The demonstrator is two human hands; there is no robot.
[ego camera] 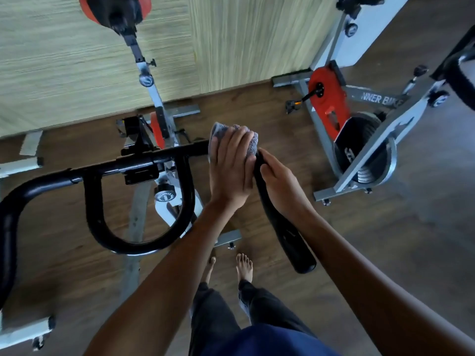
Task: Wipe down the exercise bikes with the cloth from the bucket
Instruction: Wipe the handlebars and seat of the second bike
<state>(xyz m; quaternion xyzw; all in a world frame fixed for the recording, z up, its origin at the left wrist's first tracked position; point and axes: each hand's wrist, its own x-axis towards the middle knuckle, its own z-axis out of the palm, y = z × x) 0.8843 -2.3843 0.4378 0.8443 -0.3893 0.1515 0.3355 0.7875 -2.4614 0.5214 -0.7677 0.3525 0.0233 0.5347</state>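
A grey cloth (250, 143) is wrapped over the right bend of the near exercise bike's black handlebar (144, 163). My left hand (231, 170) lies on top of the cloth, fingers curled over it and the bar beneath. Just to its right, my right hand (280, 183) grips the black right handle end (290, 240), which runs down towards me. The bike's seat (115, 11) shows at the top left, its frame below the bar. No bucket is in view.
A second grey and red exercise bike (359, 119) stands to the right on the wooden floor. A pale panelled wall (102, 60) runs behind both bikes. My bare feet (244, 265) stand just below the handle end. Part of another bike's base (23, 332) sits at the left.
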